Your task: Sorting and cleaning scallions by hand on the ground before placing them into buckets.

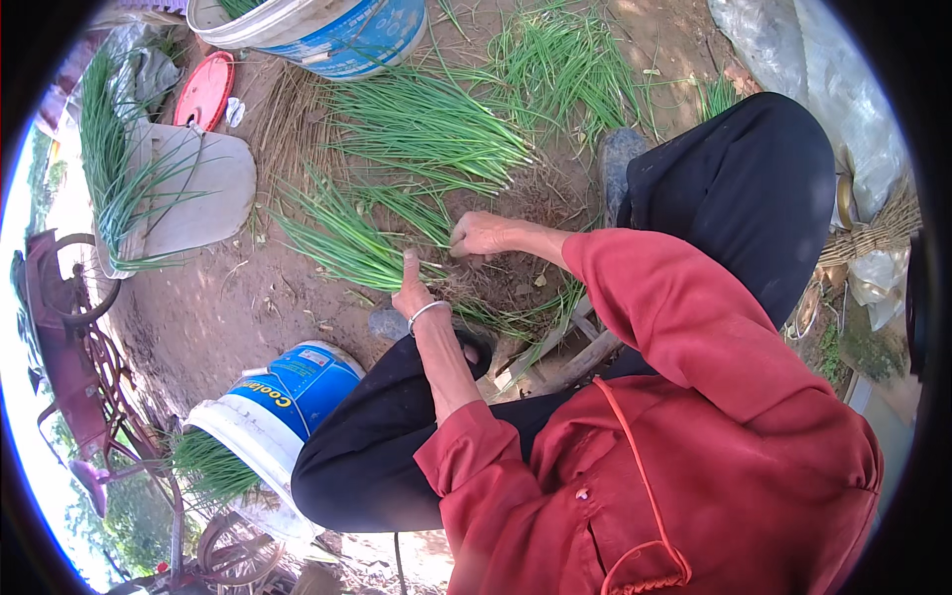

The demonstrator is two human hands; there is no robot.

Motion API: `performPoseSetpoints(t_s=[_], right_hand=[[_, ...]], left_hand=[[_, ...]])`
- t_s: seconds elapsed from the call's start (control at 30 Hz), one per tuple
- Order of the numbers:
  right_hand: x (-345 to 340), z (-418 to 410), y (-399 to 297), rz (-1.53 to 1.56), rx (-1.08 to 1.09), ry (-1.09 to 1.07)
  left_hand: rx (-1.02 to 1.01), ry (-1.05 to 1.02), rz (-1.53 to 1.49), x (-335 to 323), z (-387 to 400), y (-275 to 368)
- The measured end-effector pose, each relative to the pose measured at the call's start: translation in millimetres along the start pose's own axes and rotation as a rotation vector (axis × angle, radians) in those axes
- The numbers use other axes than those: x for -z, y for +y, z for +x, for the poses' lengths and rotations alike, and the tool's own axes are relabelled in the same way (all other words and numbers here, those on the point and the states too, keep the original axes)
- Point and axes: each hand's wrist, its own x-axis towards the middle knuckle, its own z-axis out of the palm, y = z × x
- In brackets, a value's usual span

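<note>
My left hand (413, 288), with a silver-coloured bangle on the wrist, grips a bunch of green chives or thin scallions (342, 242) near its root ends, thumb on top. The leaves fan out away from me. Just beside it, my right hand (480, 233) is low over the soil with its fingers bent together. A smaller spread of stalks (413, 212) ends right at those fingertips; whether they pinch any is hidden. Beyond lies a larger bundle of the same greens (439, 130), its pale root ends aligned towards the right.
A loose green heap (565, 71) lies farther back. Blue-and-white buckets (357, 44) (297, 387) and a white container (197, 171) hold or carry more greens. A red lid (204, 89) is beside them. Plastic sheeting (811, 67) lies right; a rusty metal machine (71, 349) stands left.
</note>
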Motion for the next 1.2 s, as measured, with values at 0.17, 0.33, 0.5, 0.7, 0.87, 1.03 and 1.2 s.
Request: performPoseSetpoints(t_s=[0.17,0.33,0.5,0.7,0.87,1.03,1.2], right_hand=[[0,-3,19,-0.621,0.054,0.369],[55,-6,21,-0.597,0.04,1.058],[70,-11,49,-0.532,-0.251,0.96],[87,-15,37,-0.07,0.066,0.878],[100,-15,44,-0.336,-0.022,0.814],[84,-15,48,-0.401,-0.203,0.763],[99,-13,24,0.332,-0.093,0.372]], left_hand=[[-0.093,-0.002,-0.272,2,0,28],[-0.032,-0.047,-0.279,-3,9,12],[0.067,-0.097,-0.225,-6,-4,10],[0.083,-0.09,-0.203,-5,-2,11],[0.077,-0.09,-0.178,-7,-1,5],[0.106,-0.088,-0.155,-3,2,1],[0.127,-0.084,-0.18,-4,8,-2]])
